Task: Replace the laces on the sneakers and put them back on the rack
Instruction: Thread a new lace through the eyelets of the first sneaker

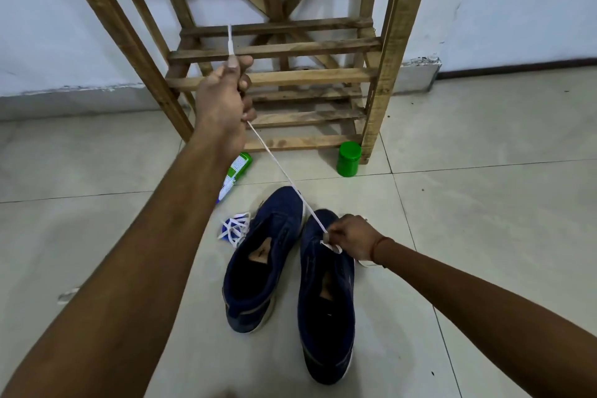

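A: Any writing legible?
B: No, the label on the tube [235, 175] is blurred.
A: Hands?
B: Left hand [226, 97] fisted round the taut lace [277, 163], far, before the rack [323, 76]; right hand [352, 236] fingers pinch it at the right sneaker [323, 333] on the tiled floor [484, 203].

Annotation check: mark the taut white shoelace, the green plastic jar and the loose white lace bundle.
taut white shoelace [277, 163]: head view, mid-span.
green plastic jar [349, 160]: head view, middle of its side.
loose white lace bundle [238, 227]: head view, centre of the tangle.
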